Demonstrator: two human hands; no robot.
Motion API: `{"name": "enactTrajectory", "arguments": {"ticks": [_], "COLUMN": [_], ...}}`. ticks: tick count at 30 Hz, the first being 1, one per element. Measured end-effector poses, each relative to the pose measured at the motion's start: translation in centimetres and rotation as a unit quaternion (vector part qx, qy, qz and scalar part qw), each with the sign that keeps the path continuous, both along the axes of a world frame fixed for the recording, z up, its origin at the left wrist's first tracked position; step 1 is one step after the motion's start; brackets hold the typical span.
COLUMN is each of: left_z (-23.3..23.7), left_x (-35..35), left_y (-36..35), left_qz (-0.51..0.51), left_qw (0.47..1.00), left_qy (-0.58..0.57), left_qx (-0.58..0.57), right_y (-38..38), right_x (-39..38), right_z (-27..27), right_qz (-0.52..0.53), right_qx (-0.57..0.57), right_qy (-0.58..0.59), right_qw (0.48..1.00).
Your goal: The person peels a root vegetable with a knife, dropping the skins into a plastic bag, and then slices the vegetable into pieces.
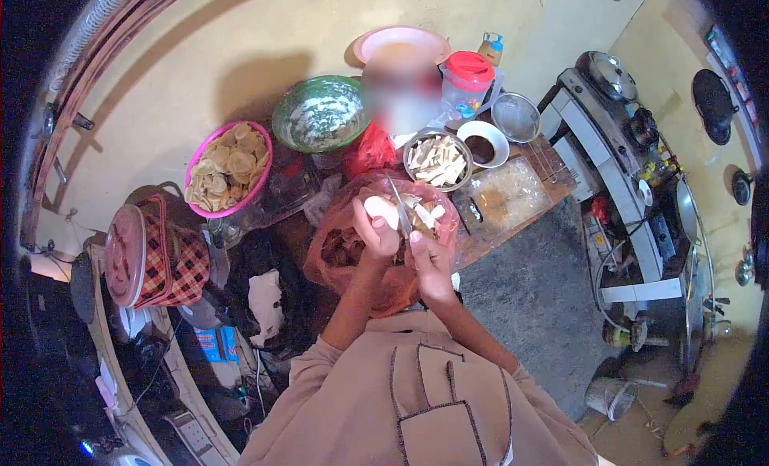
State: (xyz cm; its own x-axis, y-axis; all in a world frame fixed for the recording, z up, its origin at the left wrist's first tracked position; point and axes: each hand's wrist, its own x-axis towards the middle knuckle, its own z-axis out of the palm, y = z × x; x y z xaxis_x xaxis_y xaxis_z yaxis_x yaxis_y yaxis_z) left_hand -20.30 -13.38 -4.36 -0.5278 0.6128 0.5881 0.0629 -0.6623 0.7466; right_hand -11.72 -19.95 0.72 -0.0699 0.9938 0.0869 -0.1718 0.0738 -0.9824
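My left hand (376, 235) is closed around a pale, rounded peeled root piece (382, 209). Close beside it, my right hand (431, 262) grips a knife (399, 203), its blade pointing up and away from me next to the root piece. Both hands are over an open reddish plastic bag (332, 234), with white cut pieces (432, 213) and brownish scraps showing inside. Just beyond the bag, a round bowl (467, 177) is filled with white stick-shaped pieces (436, 159).
A pink basket (267, 165) of pale slices and a green basin (282, 133) dusted white stand at the back left. Behind are a white bowl (501, 136), a sieve (517, 117) and a red-lidded container (469, 69). A stove (617, 137) is at right.
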Motion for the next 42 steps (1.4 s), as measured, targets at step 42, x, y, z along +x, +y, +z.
{"name": "enactTrajectory", "arguments": {"ticks": [42], "left_z": [-0.7], "left_x": [-3.5], "left_y": [-4.0], "left_qz": [-0.119], "left_qw": [0.928], "left_qy": [-0.303], "left_qx": [-0.181], "right_y": [4.1], "right_x": [3.5], "right_z": [0.7], "right_qz": [-0.02], "right_qx": [-0.133], "right_qy": [0.086], "right_qw": [0.987]}}
